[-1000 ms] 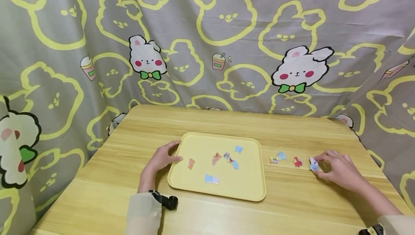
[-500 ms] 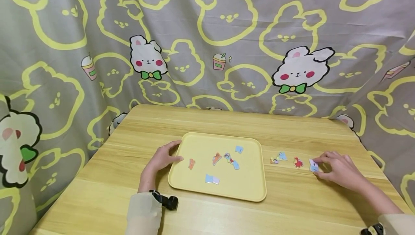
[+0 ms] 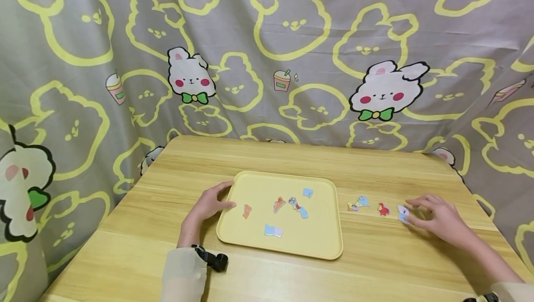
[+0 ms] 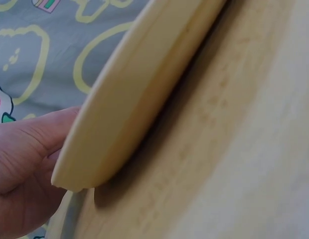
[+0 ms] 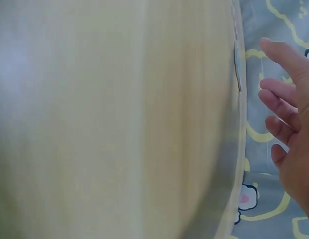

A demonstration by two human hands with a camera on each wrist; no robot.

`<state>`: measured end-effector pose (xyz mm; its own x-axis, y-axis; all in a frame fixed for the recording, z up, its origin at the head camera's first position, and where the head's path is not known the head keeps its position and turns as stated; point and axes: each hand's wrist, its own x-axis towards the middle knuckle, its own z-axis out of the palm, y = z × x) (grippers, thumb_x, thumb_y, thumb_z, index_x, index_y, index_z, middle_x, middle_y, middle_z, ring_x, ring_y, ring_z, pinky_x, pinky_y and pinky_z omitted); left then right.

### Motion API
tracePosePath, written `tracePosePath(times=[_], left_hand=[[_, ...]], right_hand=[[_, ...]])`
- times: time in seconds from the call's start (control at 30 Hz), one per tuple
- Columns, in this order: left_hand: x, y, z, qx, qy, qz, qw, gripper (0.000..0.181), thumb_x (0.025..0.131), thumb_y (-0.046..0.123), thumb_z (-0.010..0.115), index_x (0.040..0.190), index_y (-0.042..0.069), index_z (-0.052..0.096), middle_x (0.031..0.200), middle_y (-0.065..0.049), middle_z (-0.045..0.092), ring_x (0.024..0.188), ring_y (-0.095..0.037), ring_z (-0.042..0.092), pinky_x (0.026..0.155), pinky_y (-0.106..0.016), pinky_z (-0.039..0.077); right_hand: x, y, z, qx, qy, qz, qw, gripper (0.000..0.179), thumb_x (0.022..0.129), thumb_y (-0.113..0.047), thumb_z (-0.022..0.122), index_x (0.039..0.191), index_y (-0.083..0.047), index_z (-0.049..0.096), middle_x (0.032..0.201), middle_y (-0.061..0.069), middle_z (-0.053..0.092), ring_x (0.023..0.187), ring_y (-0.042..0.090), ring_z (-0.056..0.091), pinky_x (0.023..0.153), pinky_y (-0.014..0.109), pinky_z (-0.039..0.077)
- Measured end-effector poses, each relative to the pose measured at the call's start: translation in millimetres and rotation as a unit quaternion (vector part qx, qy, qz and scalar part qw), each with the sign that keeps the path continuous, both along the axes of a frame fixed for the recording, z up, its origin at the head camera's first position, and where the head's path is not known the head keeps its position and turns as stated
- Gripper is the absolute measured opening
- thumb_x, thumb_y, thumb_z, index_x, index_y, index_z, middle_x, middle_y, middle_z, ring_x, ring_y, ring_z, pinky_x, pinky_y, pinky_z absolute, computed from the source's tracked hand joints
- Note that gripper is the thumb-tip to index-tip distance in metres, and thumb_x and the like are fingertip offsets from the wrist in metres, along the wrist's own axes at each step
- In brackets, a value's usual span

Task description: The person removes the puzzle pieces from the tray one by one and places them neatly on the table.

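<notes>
Right hand [image 3: 438, 216] parted by the white-and-blue piece [image 3: 403, 211]; left hand [image 3: 208, 200] against the tray [image 3: 250, 181].

The right thumb and forefinger are wide apart and grip nothing; the piece lies flat on the bench [image 3: 267, 158], right of frame, though whether a fingertip touches it is hard to tell. The left thumb and fingers are spread along the tray's left rim. Leftward from the piece come a red piece [image 3: 383, 209] and a blue-and-yellow cluster [image 3: 362, 201]; more pieces lie on the tray, centre frame, including a blue one [image 3: 308, 192]. With something this thin, it seems best to work at opposite edges, fingers low, and to part from it straight up so it does not drag; light left-hand pressure should keep the tray from sliding.
</notes>
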<state>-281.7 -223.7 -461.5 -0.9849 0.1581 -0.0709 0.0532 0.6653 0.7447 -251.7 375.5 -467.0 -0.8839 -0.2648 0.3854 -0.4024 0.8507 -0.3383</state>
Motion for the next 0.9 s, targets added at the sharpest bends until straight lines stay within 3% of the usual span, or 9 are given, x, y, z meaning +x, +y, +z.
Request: tracePosePath(times=[0.13, 0.3, 0.53, 0.9], left_hand=[[0.1, 0.6, 0.3, -0.002, 0.004, -0.003, 1.0000, 0.069, 0.086, 0.022, 0.075, 0.147, 0.010, 0.044, 0.153, -0.020, 0.041, 0.145, -0.041, 0.032, 0.118, -0.056, 0.030], [0.6, 0.4, 0.0, -0.004, 0.003, -0.001, 1.0000, 0.070, 0.086, 0.022, 0.075, 0.148, 0.010, 0.044, 0.154, -0.020, 0.040, 0.145, -0.041, 0.031, 0.119, -0.057, 0.029], [1.4, -0.5, -1.6, 0.000, 0.002, 0.005, 1.0000, 0.069, 0.086, 0.022, 0.076, 0.147, 0.011, 0.045, 0.153, -0.019, 0.041, 0.145, -0.041, 0.031, 0.120, -0.056, 0.028], [0.7, 0.2, -1.5, 0.007, 0.000, 0.006, 1.0000, 0.070, 0.086, 0.021, 0.076, 0.147, 0.012, 0.045, 0.154, -0.019, 0.040, 0.146, -0.041, 0.030, 0.120, -0.056, 0.027]], right_hand=[[4.1, -3.8, 1.2, -0.060, -0.025, 0.002, 0.9979, 0.041, 0.077, -0.019, 0.083, 0.113, -0.004, 0.070, 0.093, 0.000, 0.060, 0.078, -0.004, 0.040, 0.063, 0.022, 0.031], [8.4, -16.5, 3.6, -0.083, -0.046, -0.002, 0.9955, 0.042, 0.080, -0.020, 0.080, 0.117, -0.002, 0.069, 0.094, -0.002, 0.058, 0.078, -0.001, 0.037, 0.057, 0.021, 0.030], [7.0, -40.1, 3.4, -0.090, -0.030, 0.002, 0.9955, 0.044, 0.078, -0.021, 0.082, 0.117, -0.004, 0.070, 0.096, 0.001, 0.059, 0.077, 0.002, 0.039, 0.057, 0.021, 0.031], [-3.1, -75.8, -2.2, -0.097, -0.002, 0.039, 0.9946, 0.045, 0.074, -0.019, 0.085, 0.115, -0.005, 0.071, 0.091, 0.001, 0.061, 0.077, 0.005, 0.040, 0.063, 0.021, 0.030]])
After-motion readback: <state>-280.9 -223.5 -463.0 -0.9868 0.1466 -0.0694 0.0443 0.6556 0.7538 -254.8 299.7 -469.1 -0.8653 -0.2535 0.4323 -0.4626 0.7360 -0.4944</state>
